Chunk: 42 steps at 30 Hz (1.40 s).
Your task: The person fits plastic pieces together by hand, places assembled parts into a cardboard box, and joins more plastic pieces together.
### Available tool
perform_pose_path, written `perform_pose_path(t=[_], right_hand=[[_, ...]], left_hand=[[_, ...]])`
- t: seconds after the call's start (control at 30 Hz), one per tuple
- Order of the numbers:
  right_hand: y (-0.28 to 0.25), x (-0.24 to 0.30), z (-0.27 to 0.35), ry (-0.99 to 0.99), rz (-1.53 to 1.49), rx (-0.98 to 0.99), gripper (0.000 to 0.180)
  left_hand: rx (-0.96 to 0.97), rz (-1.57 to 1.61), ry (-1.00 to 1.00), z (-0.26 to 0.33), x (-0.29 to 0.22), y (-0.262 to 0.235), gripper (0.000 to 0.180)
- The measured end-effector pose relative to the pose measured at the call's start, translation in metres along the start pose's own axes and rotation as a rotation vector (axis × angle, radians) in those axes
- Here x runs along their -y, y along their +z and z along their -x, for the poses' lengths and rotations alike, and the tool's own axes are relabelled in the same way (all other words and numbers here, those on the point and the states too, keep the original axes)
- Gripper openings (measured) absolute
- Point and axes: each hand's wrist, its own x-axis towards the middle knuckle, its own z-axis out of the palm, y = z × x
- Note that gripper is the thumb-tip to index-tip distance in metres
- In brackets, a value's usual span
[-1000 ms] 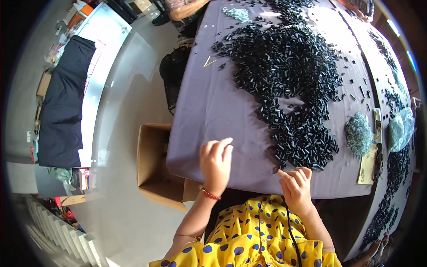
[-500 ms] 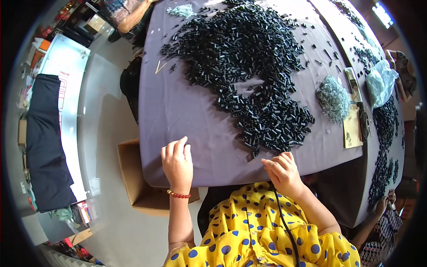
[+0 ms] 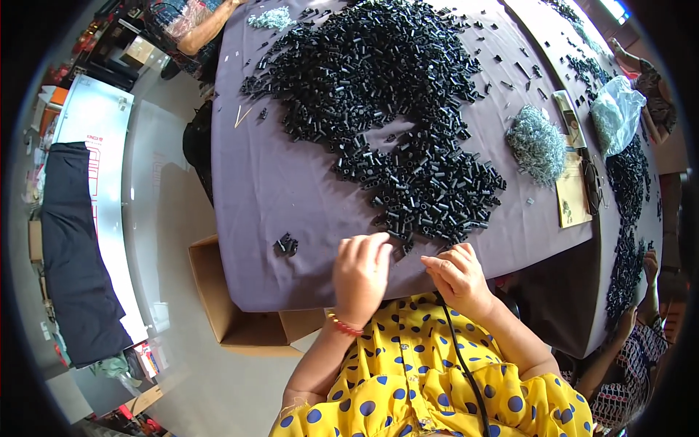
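Observation:
A large heap of short black plastic tubes point(image 3: 429, 189) spreads over the cloth-covered table point(image 3: 255, 182). My left hand point(image 3: 362, 277), with a red beaded bracelet at the wrist, hovers at the heap's near edge. Its fingers are bent with thumb and forefinger slightly apart, and nothing shows between them. Close to its fingertips lies a loose black tube point(image 3: 400, 251). To the right, my right hand point(image 3: 460, 275) is closed in a pinch in front of the heap; what it grips is too small to make out. A little cluster of black pieces point(image 3: 286, 245) rests left of my left hand.
At the right sit a pile of small clear pieces point(image 3: 536, 149), a yellow pad point(image 3: 574, 197) and glasses point(image 3: 592, 182). A cardboard box point(image 3: 251, 331) stands below the table's left corner. Other people's hands point(image 3: 626, 320) work at the adjoining table; another person's arm point(image 3: 207, 33) shows at far left.
My left hand has moved right, from the table's left part to beside my right hand. A cluster of black pieces now shows where it was. My right hand stays pinched in nearly the same place.

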Motion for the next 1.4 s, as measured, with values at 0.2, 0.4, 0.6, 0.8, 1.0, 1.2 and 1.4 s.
perform_pose_path(t=[0.2, 0.4, 0.6, 0.8, 1.0, 1.2, 1.4], right_hand=[[-0.003, -0.004, 0.009, 0.026, 0.017, -0.003, 0.031], [-0.002, -0.002, 0.015, 0.041, 0.017, -0.009, 0.031], [-0.003, -0.005, 0.019, 0.226, 0.129, -0.178, 0.037], [-0.004, -0.004, 0.012, 0.478, 0.269, -0.11, 0.065], [0.005, -0.003, -0.003, 0.422, 0.31, -0.093, 0.053], [0.021, -0.012, -0.025, 0.287, 0.272, -0.145, 0.04], [0.025, -0.027, -0.046, 0.204, 0.293, -0.181, 0.036]], left_hand=[[0.098, -0.06, -0.087, 0.008, -0.026, 0.028, 0.027], [0.136, -0.105, -0.054, 0.009, -0.024, 0.029, 0.024], [0.151, -0.088, -0.064, 0.01, -0.019, 0.026, 0.022], [0.144, -0.028, -0.055, 0.011, -0.017, 0.025, 0.024], [0.152, -0.035, -0.041, 0.01, -0.017, 0.024, 0.023], [0.166, -0.019, -0.035, 0.006, -0.022, 0.022, 0.022], [0.171, -0.042, -0.012, 0.004, -0.022, 0.024, 0.02]])
